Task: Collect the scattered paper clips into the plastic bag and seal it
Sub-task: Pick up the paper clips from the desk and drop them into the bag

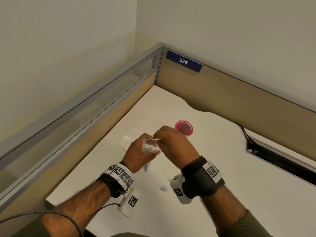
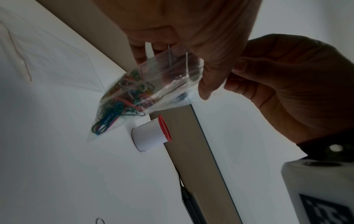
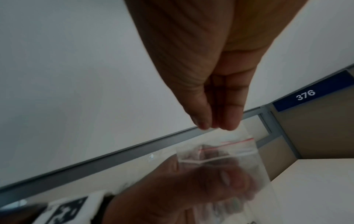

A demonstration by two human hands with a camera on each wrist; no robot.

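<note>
My left hand [image 1: 139, 152] holds a clear zip plastic bag [image 1: 150, 146] upright above the white desk. A bunch of coloured paper clips [image 2: 122, 100] fills the bag's [image 2: 172, 78] lower end. My right hand [image 1: 156, 137] is at the bag's mouth, its thumb and fingertips [image 3: 204, 124] pinched together on the top edge. The bag's red zip line [image 3: 235, 141] shows just below them. Loose paper clips [image 1: 163, 188] lie on the desk near my right wrist, and more clips [image 1: 146, 168] lie under my left hand.
A second clear bag [image 1: 128, 139] lies flat on the desk beyond my left hand. A white cup with a red rim [image 1: 184, 128] stands behind my right hand. Partition walls [image 1: 222, 93] close the desk at the back and left. A cable slot [image 1: 280, 158] opens at right.
</note>
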